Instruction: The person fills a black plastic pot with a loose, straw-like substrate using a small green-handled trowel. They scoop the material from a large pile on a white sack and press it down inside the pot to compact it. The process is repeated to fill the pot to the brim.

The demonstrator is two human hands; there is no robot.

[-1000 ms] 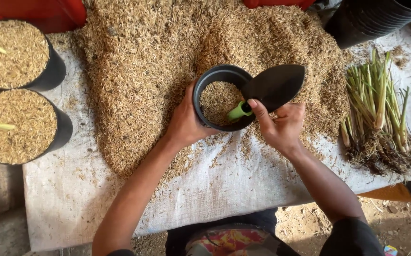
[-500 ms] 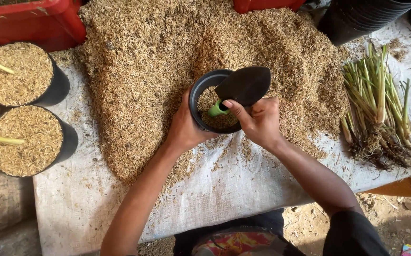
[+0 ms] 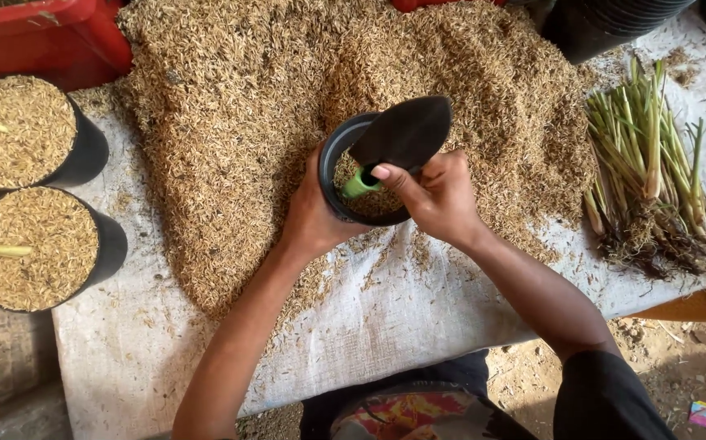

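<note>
Your table [image 3: 418,318] has a white cloth on it. On the cloth sit a big husk pile [image 3: 288,90], grass stalks [image 3: 654,163] and a black pot [image 3: 353,179].

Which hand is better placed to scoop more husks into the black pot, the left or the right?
The right hand, probably. It already grips the black trowel by its green handle, with the blade over the pot and next to the husk pile. The left hand clasps the pot's side, steadying it.

My single head-worn view looks steeply down, close over the table [image 3: 418,326]; near edge at bottom, husk heap [image 3: 288,98] toward the frame's top.
</note>
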